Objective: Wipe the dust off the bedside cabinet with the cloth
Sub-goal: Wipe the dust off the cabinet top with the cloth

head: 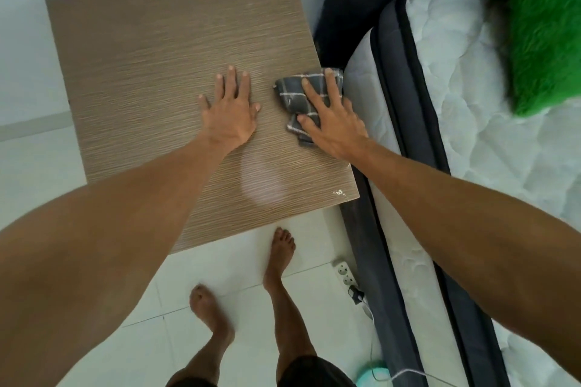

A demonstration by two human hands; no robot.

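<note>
Your right hand (330,116) lies flat with fingers spread, pressing the grey checked cloth (295,97) onto the bedside cabinet (157,66) at its right edge, beside the mattress (446,72). Your left hand (231,110) rests open and empty on the top, just beside the cloth, bracing you. Keep the palm pressure even, sweep in overlapping strokes toward the far left corner, and lift the bracing hand so its patch gets wiped too.

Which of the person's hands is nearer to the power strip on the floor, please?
The right hand, pressing the cloth at the cabinet's bed-side edge, is nearer the power strip. The left hand lies flat further toward the cabinet's middle.
</note>
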